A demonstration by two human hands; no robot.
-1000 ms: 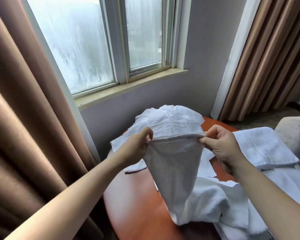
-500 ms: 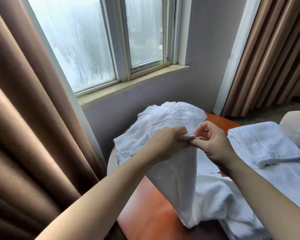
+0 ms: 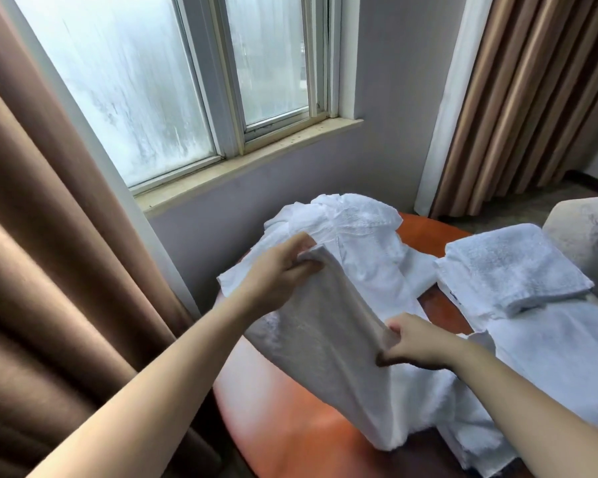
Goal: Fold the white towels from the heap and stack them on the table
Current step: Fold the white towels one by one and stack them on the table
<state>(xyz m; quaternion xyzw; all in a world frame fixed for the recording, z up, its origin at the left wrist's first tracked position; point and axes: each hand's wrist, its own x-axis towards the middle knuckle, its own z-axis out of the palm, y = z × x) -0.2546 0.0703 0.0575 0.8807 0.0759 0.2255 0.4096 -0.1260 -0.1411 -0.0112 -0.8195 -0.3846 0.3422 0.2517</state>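
A: Our left hand [image 3: 280, 267] pinches the towel [image 3: 318, 339] by its far corner; our right hand [image 3: 418, 346] grips its near edge.
B: We hold it over the table [image 3: 290, 426], the heap [image 3: 353, 229] beyond it, the folded towel [image 3: 508, 270] far right.

Left hand [image 3: 280, 267] raised, right hand [image 3: 420, 346] lower, both hands pinching the towel [image 3: 320, 343].

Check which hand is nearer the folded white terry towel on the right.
Right. The right hand pinches the hanging white towel in front-left of the folded white terry towel; the left hand grips that hanging towel's other end farther left, before the crumpled white towel heap.
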